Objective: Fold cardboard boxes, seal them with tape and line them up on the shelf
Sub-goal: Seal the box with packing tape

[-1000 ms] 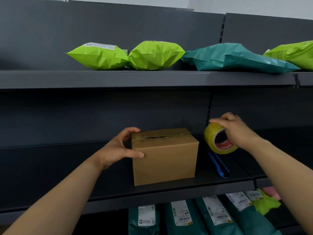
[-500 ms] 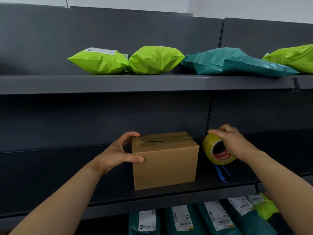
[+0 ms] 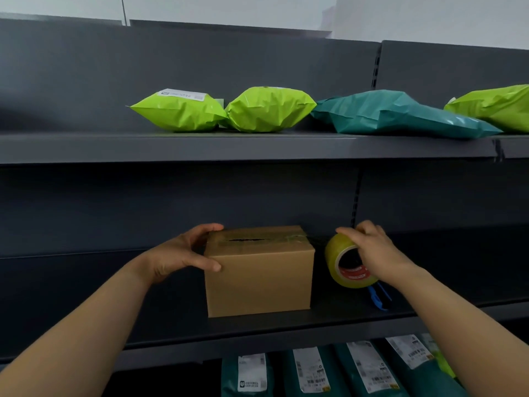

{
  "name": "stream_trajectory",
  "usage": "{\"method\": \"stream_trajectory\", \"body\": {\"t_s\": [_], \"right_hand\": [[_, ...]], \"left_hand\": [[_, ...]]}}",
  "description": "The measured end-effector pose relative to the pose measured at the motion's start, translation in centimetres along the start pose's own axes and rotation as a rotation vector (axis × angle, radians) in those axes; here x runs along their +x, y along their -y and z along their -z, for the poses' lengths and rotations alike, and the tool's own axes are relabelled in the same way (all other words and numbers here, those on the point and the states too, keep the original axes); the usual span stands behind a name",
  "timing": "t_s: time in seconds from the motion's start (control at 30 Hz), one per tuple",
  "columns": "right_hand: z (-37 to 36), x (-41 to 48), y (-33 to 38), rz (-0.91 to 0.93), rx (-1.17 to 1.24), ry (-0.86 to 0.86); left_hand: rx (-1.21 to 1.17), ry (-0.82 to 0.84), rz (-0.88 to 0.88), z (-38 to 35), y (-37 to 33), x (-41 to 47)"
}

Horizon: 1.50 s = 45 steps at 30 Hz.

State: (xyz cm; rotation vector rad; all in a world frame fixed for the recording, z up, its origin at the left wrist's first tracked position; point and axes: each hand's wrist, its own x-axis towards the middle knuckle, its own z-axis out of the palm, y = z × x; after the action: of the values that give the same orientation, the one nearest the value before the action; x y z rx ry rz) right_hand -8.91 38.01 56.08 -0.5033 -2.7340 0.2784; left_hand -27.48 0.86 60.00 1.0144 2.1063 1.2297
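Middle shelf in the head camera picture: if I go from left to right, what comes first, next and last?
left hand → cardboard box → tape roll → right hand, which holds the roll

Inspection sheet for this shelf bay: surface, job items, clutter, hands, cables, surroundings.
Surface: dark grey metal middle shelf.
Job's things: brown cardboard box, top seam taped, dark gap mid-seam; yellow tape roll to its right.
Clutter: blue plastic tool by the roll.
Grippers: left hand grips box's top left corner; right hand holds the roll.
Cables: nothing seen.
Surroundings: lime green plastic parcels, teal plastic parcel on upper shelf; labelled teal parcels below.
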Motion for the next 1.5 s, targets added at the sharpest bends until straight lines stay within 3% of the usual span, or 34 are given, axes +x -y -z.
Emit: {"method": "stream_trajectory", "body": {"t_s": [0.23, 0.3, 0.4, 0.53, 0.97, 1.17, 1.27, 1.37, 1.5], "right_hand": [[-1.1, 0.0, 1.2, -0.028, -0.034, 0.016], [-1.3, 0.0, 1.3, -0.034, -0.028, 0.018], [-1.4, 0.0, 1.7, -0.022, -0.034, 0.014], [-1.4, -0.1, 1.9, -0.041, -0.019, 0.010], [1.3, -1.8, 5.3, -0.040, -0.077, 0.180], [2.2, -2.1, 13.3, 0.244, 0.022, 0.094], [1.6, -1.9, 18.6, 0.376, -0.001, 0.174], [0.4, -1.6, 20.3, 0.361, -0.041, 0.269], [-0.1, -1.8, 19.3, 0.356, -0.108, 0.222]], "left_hand": [[0.128, -0.012, 0.101, -0.7, -1.3, -0.9], [0.313, -0.115, 0.088, -2.0, -2.7, -1.1], [0.820, -0.298, -0.014, -5.0, -4.3, -0.7], [1.102, -0.304, 0.087, -8.0, -4.2, -0.1], [1.104, -0.338, 0.048, -7.7, -3.9, -0.4], [1.122, -0.338, -0.033, -7.6, -3.2, -0.3], [1.117, -0.302, -0.054, -7.2, -3.3, -0.5], [1.107, -0.292, -0.063, -7.2, -3.4, -0.6], [1.113, -0.303, -0.028, -7.2, -3.4, -0.6]]}}
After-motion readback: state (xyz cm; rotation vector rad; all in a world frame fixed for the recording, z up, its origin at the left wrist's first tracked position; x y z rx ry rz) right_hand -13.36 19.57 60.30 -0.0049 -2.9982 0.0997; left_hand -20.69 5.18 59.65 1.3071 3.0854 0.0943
